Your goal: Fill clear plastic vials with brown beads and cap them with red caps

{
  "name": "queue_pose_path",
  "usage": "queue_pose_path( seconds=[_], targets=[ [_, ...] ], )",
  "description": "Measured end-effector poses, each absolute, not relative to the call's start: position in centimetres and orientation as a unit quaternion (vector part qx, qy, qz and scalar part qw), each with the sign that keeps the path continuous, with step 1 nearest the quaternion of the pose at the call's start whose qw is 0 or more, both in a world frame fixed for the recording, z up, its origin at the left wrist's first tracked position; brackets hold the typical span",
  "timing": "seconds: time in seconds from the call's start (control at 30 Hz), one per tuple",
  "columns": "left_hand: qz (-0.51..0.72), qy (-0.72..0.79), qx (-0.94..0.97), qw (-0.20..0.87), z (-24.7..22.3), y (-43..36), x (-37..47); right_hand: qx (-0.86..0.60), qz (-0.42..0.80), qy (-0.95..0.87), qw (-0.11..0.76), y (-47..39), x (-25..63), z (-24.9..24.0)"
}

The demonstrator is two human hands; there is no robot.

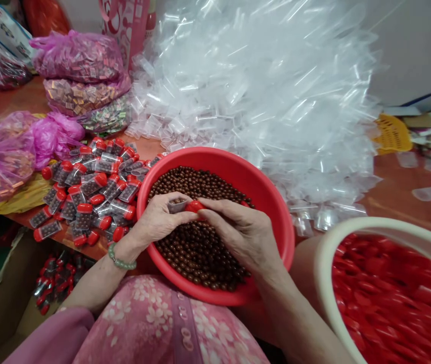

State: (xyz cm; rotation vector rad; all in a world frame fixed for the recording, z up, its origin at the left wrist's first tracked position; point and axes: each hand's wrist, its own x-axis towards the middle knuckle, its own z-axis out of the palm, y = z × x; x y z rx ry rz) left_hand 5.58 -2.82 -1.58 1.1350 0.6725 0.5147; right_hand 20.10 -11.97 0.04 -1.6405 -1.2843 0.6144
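My left hand (158, 217) is closed around a small clear plastic container (177, 205) with brown beads visible inside. At the container's right end, my right hand (242, 227) pinches a red cap (194, 206) between thumb and forefinger. The cap meets the container's mouth; whether it is fully seated I cannot tell. Both hands are over a red basin (215, 156) holding a mass of round, shiny brown beads (196, 253). A little red shows among the beads behind my right hand.
Capped bead-filled containers (94, 187) lie piled left of the basin, with more in a cardboard box (6, 288) below. Clear empty containers (261, 86) form a large heap behind. A cream bucket (325, 258) of red caps (390, 293) stands right. Pink bags (79, 55) sit back left.
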Motion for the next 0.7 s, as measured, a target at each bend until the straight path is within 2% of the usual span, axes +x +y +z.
queue_pose_path(
  seconds=[0.13,0.37,0.5,0.6,0.7],
  targets=[
    [0.252,0.314,0.483,0.777,-1.3,-2.8,5.5,-0.655,0.238,-0.596,0.399,-11.9,20.4,0.8],
    [0.240,0.302,0.467,0.795,-1.6,-2.6,5.4,-0.612,0.305,-0.627,0.373,-11.3,21.9,0.9],
    [0.230,0.277,0.421,0.833,-1.8,-2.5,5.2,-0.605,0.357,-0.543,0.459,-10.8,22.0,0.5],
    [0.210,0.214,0.356,0.885,-1.9,-2.2,4.8,-0.606,0.385,-0.439,0.540,-10.2,21.9,0.2],
    [0.167,0.146,0.298,0.928,-2.1,-1.8,4.2,-0.603,0.386,-0.382,0.584,-9.4,21.8,0.2]
  ],
)
